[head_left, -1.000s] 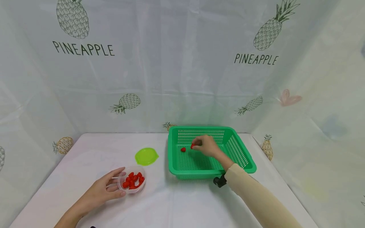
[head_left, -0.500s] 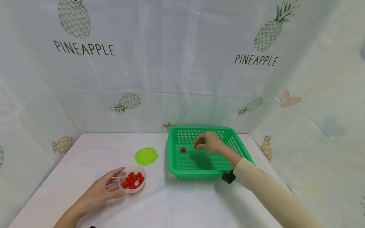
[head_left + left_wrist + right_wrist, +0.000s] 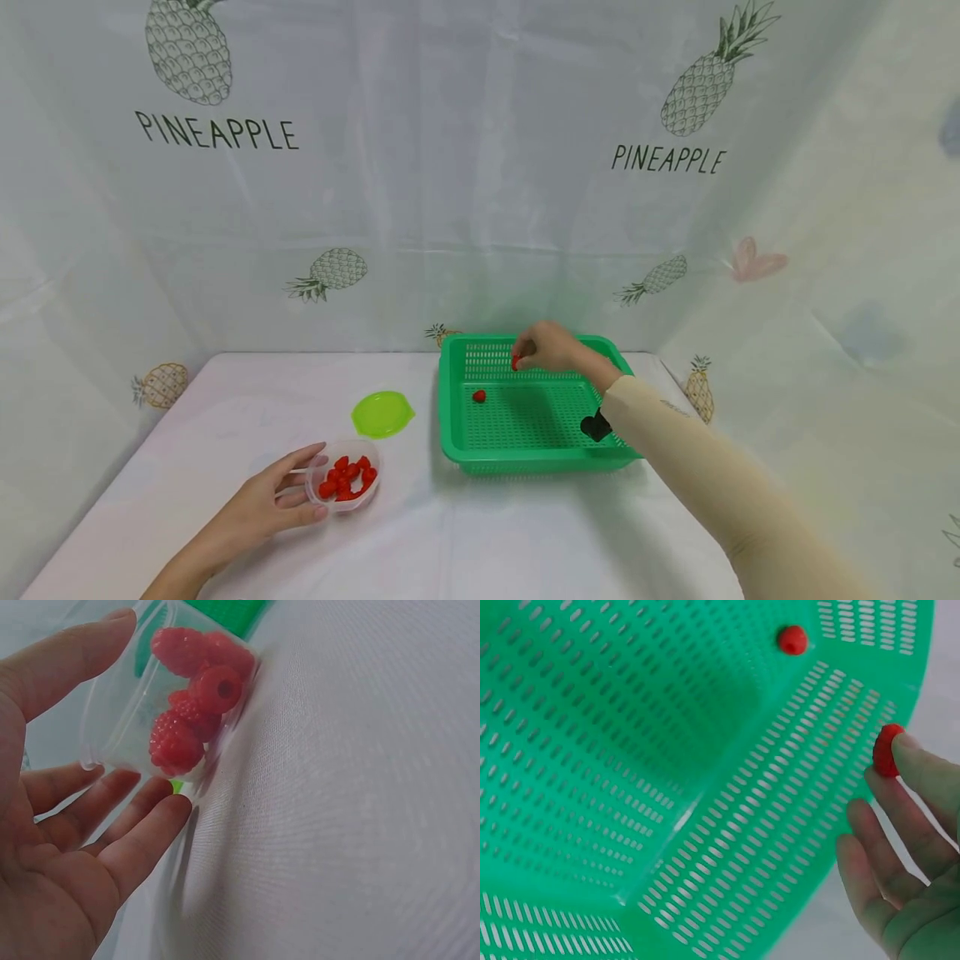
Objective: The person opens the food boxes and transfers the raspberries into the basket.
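Observation:
My right hand (image 3: 553,346) pinches a red raspberry (image 3: 886,751) between thumb and index finger, above the far side of the green basket (image 3: 517,461). The other fingers are loosely bent in the right wrist view. A second raspberry (image 3: 479,397) lies on the basket floor near its left side. At the left, my left hand (image 3: 258,507) lies beside a small clear plastic tub (image 3: 112,720). Its thumb and relaxed fingers spread around the near left of the tub's wall. Several red raspberries (image 3: 347,478) are inside the tub, on its bottom.
A lime-green lid (image 3: 382,414) lies flat on the white-covered table (image 3: 420,542), between tub and basket. A pineapple-print sheet (image 3: 465,183) hangs behind and at both sides. A black wrist camera (image 3: 596,426) sits under the right sleeve, over the basket's near right part.
My right hand, still pinching its raspberry, has moved right, then up toward the basket's far wall. The left hand, tub, lid and the raspberry in the basket have stayed in place.

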The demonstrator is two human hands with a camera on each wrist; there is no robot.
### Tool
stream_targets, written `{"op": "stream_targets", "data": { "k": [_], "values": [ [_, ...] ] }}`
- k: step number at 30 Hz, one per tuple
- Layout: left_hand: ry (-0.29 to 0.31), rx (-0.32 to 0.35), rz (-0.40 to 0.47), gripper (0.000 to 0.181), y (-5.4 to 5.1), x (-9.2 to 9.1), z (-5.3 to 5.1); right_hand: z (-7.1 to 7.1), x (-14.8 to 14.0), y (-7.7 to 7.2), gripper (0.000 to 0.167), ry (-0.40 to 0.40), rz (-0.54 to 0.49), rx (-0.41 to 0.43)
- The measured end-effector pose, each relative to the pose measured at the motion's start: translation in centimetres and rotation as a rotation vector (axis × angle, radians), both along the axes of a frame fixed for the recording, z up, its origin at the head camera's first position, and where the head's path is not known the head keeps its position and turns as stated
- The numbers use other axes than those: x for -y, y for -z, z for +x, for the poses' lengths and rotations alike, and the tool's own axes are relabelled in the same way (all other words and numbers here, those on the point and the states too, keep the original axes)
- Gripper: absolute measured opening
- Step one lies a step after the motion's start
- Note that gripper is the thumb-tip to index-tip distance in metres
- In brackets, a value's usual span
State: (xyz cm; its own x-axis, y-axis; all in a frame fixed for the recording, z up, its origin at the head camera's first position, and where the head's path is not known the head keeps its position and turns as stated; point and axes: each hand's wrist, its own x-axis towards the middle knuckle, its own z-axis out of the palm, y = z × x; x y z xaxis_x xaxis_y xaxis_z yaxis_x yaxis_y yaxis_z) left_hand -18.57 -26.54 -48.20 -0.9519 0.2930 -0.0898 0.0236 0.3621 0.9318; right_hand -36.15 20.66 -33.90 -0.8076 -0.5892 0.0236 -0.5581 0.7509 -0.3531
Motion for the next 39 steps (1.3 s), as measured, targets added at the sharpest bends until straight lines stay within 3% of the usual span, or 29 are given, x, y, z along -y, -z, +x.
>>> {"op": "stream_targets", "data": {
  "k": [4,14,20,27,39],
  "values": [
    [0.005,-0.002,0.010,0.089,-0.1,0.0,0.1,-1.3,0.0,1.4,0.015,-0.028,0.010,0.007],
    [-0.005,-0.002,0.002,0.091,-0.4,-0.1,0.1,-3.6,0.3,4.2,0.014,-0.020,0.067,0.113],
    [-0.001,-0.015,-0.006,0.091,-0.2,0.0,0.1,-3.7,0.8,5.3,0.015,0.008,0.109,0.147],
    [-0.014,-0.009,-0.028,0.091,0.0,-0.1,0.1,-3.6,1.4,6.4,0.015,0.003,0.174,0.123],
    [-0.007,-0.029,-0.014,0.091,0.0,-0.1,0.0,-3.4,2.3,7.1,0.011,0.086,0.193,0.164]
  ]
}}
